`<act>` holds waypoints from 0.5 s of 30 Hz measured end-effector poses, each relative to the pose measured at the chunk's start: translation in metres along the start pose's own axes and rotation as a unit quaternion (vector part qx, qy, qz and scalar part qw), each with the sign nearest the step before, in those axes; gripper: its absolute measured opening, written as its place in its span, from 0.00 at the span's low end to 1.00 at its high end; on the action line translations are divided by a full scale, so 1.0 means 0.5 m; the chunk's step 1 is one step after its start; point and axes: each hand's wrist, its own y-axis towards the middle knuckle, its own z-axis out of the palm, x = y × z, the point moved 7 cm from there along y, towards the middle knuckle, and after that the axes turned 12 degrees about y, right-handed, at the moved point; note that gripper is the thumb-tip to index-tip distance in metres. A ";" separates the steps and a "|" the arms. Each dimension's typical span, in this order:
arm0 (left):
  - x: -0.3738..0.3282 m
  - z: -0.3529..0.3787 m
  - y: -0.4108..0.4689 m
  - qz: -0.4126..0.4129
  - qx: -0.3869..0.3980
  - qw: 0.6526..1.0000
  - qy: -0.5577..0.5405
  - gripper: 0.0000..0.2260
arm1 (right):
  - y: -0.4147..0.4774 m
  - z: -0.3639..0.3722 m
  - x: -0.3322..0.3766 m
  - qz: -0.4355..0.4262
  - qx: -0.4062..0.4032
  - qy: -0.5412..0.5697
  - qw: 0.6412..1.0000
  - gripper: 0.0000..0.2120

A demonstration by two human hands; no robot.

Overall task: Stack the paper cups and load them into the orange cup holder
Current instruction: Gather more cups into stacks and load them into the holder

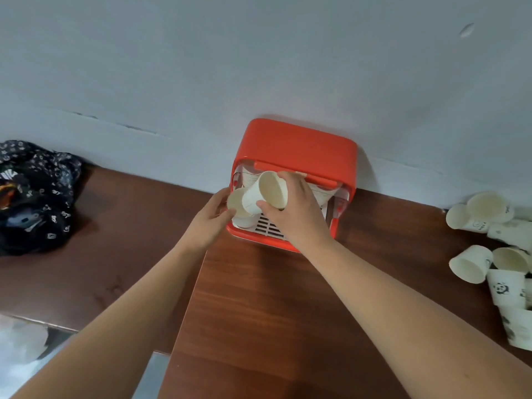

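Note:
The orange cup holder [299, 148] stands against the wall at the back of the brown table, its front open onto a white slatted tray. My right hand [296, 214] grips a white paper cup [267, 192] tilted with its mouth toward me, just in front of the holder's opening. My left hand [210, 217] holds another white cup [237, 204] at the holder's left front, touching the first cup. More stacked cups show inside the holder behind my hands.
Several loose white paper cups [472, 266], some with panda prints, lie scattered at the table's right edge. A dark patterned bag [37, 197] sits at the far left. The brown wooden table [259, 306] stretches toward me; a pale wall rises behind.

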 end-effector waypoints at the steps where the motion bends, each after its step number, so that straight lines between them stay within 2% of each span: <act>1: 0.003 -0.003 -0.001 -0.005 -0.004 1.000 -0.006 0.19 | 0.006 0.008 0.009 -0.013 -0.006 -0.010 1.000 0.31; 5: 0.009 -0.006 0.004 -0.001 -0.011 0.999 0.034 0.20 | 0.020 0.029 0.035 -0.048 -0.019 -0.028 0.998 0.35; 10: 0.017 -0.003 0.010 0.005 0.005 0.999 0.037 0.23 | 0.019 0.044 0.018 -0.026 0.004 -0.014 1.000 0.33; 13: 0.037 -0.007 0.010 -0.016 0.013 1.000 0.011 0.19 | 0.025 0.052 0.012 -0.025 0.001 -0.037 0.999 0.32; 15: 0.051 -0.008 0.011 -0.029 0.028 0.999 -0.007 0.18 | 0.021 0.057 0.012 -0.053 0.008 -0.069 0.996 0.33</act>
